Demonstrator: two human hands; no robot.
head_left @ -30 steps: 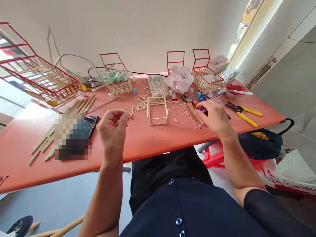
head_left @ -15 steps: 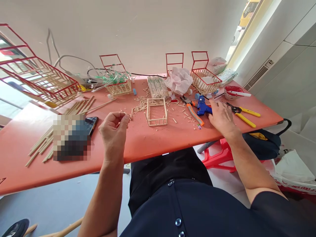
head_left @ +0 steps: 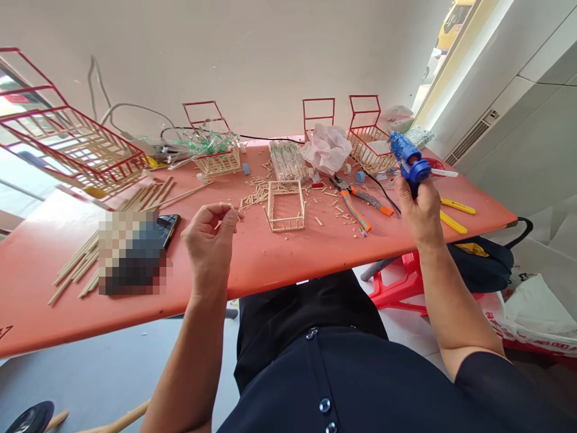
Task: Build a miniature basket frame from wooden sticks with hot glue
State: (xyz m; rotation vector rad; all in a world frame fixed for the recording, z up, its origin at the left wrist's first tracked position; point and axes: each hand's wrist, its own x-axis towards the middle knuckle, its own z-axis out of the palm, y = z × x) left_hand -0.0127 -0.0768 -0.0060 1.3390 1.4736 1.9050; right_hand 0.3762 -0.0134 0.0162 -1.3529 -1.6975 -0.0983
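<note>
My right hand (head_left: 421,207) is wrapped round the grip of a blue glue gun (head_left: 408,157), raised above the right part of the table and tilted up. A dark cord runs down from near it. Over the left middle of the table, my left hand (head_left: 211,231) is closed in a pinch on a short piece of wooden stick (head_left: 231,207), mostly hidden by the fingertips. Between my hands lies a small frame of wooden sticks (head_left: 287,205), with short uprights along its near end.
Short stick offcuts (head_left: 258,191) lie behind the frame. Orange-handled pliers (head_left: 354,207) and a yellow-handled tool (head_left: 453,224) lie to the right. Long sticks (head_left: 74,264) and a phone (head_left: 135,255) are at left. Red-rimmed stick baskets (head_left: 367,144) stand along the wall.
My right hand has picked up the glue gun from the table and turned it upward. My left hand has hardly moved, and the stick frame lies where it was.
</note>
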